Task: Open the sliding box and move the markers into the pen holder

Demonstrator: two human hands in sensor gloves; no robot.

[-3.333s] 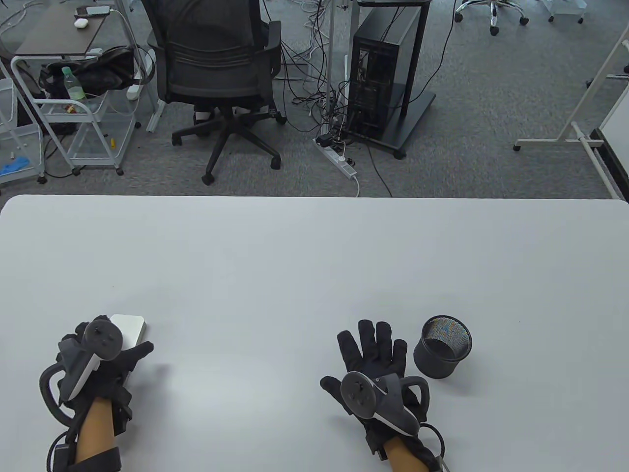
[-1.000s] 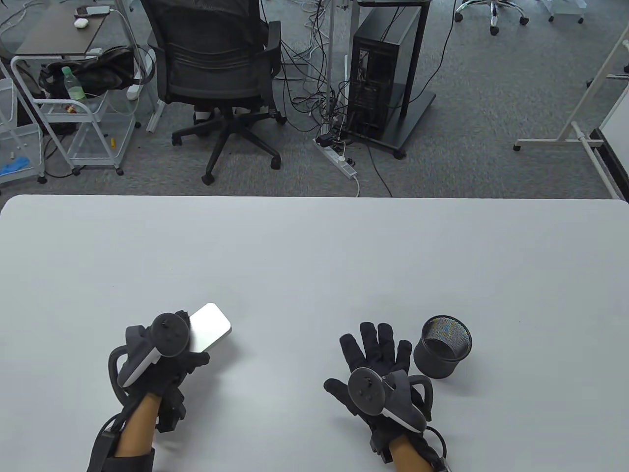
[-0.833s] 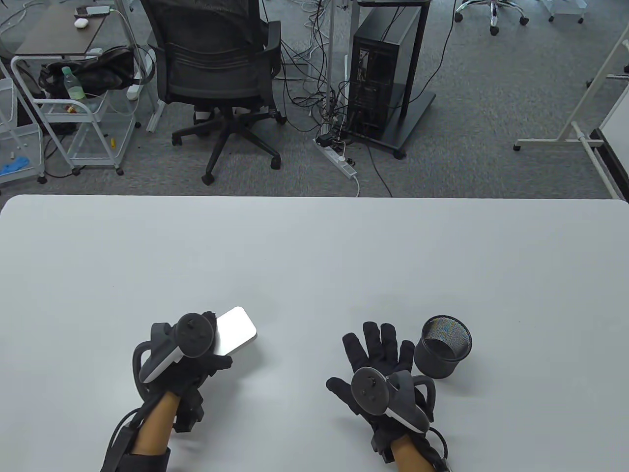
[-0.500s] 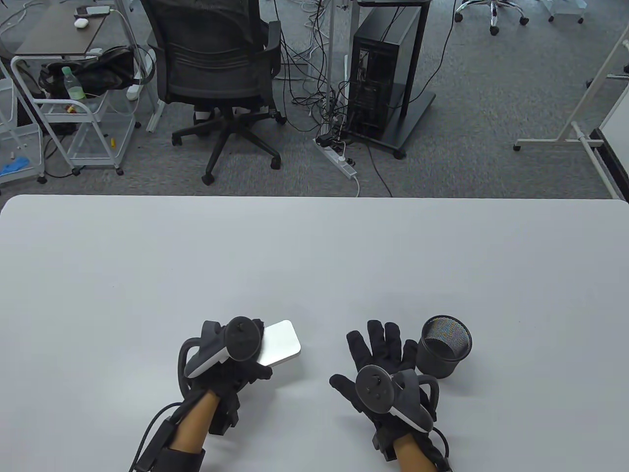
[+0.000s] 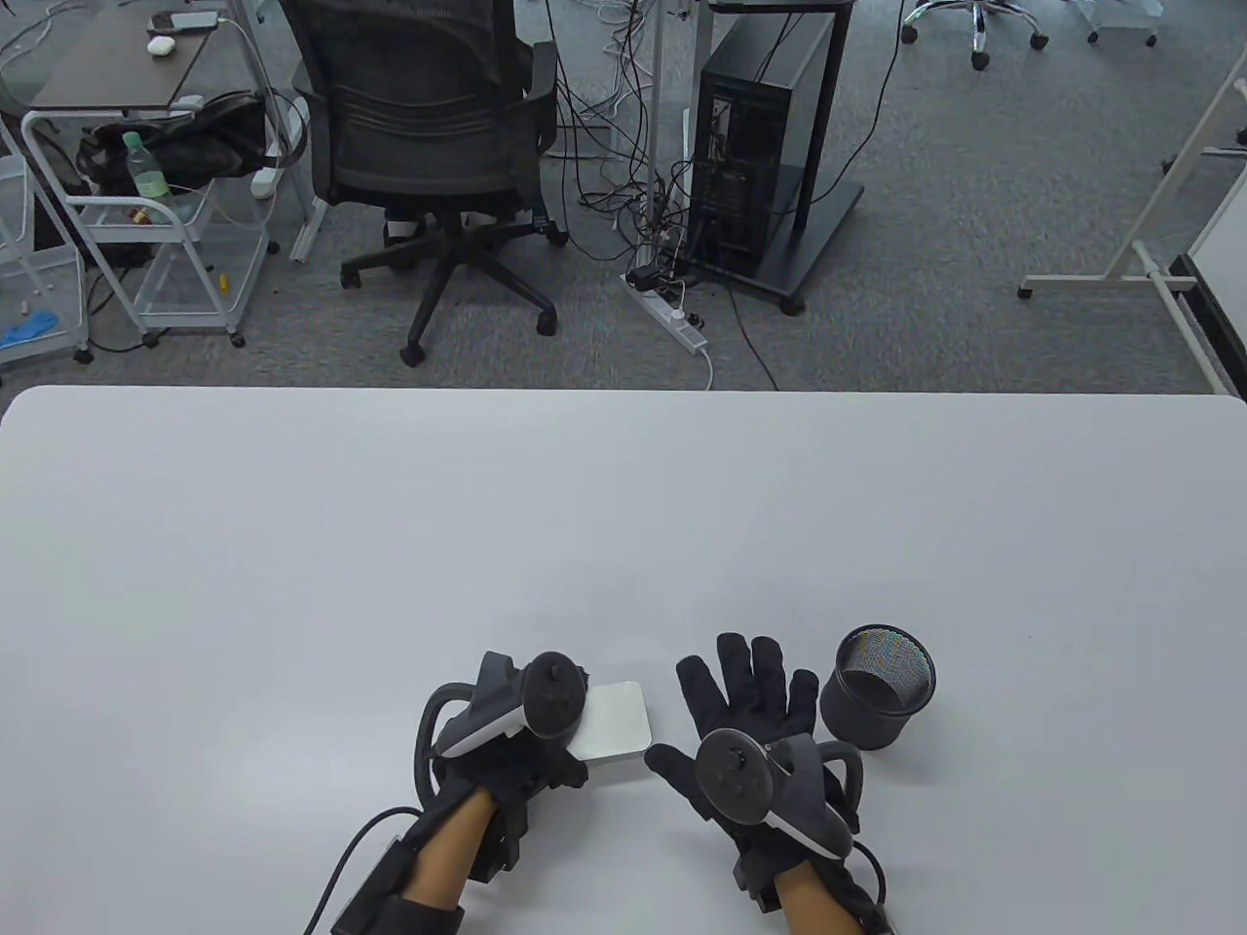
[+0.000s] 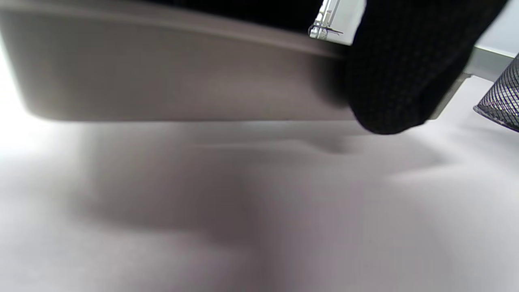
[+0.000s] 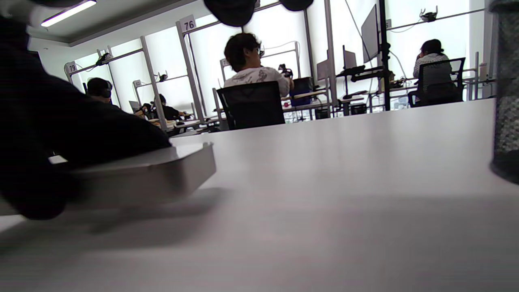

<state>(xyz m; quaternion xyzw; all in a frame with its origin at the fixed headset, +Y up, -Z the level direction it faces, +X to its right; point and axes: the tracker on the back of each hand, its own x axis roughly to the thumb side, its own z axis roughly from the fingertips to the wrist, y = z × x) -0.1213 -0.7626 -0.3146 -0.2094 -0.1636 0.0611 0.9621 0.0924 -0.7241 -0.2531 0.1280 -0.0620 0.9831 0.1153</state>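
The white sliding box [image 5: 616, 726] is closed, and no markers show. My left hand [image 5: 531, 769] grips its near left end and holds it just off the table, with a shadow beneath it in the left wrist view. There the box's underside [image 6: 162, 81] fills the top and one gloved finger [image 6: 397, 81] wraps its edge. My right hand [image 5: 745, 696] lies flat and open with fingers spread, its thumb right beside the box's right corner; whether they touch I cannot tell. The black mesh pen holder [image 5: 877, 687] stands upright just right of that hand. In the right wrist view the box [image 7: 162, 174] sits at the left.
The white table [image 5: 623, 506] stretches bare behind the hands. Its far edge runs across the middle of the table view. Beyond it are an office chair [image 5: 429, 146], a computer tower [image 5: 750, 146] and cables on the floor. The pen holder's wall [image 7: 507, 101] fills the right wrist view's right edge.
My left hand has carried the box from the table's left side rightward, until it is beside my right thumb. The right hand and pen holder have hardly moved.
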